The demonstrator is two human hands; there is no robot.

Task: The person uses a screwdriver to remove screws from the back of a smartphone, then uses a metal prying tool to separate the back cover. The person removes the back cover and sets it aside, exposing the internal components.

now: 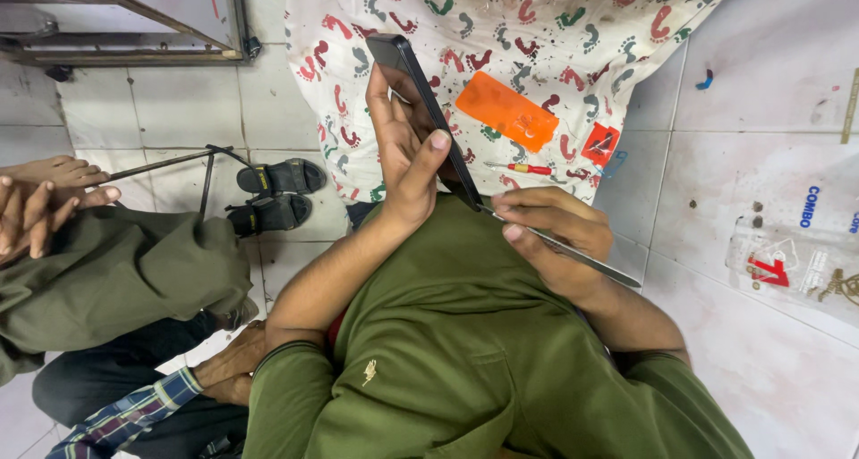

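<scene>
here, over a footprint-patterned cloth [537, 29] on white floor tiles [769, 74], left hand [403, 155] grips phone [428, 101], right hand [555, 235] grips metal tool [582, 258]

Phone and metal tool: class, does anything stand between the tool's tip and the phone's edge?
Nothing visible does. The left hand holds the phone upright, and the thin metal tool in the right hand already meets its lower edge.

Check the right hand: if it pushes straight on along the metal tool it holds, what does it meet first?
The right hand points its thin metal tool up-left, with the tip at the lower edge of the black phone held by the left hand. It would probably meet the phone first; whether they touch yet is unclear.
</scene>
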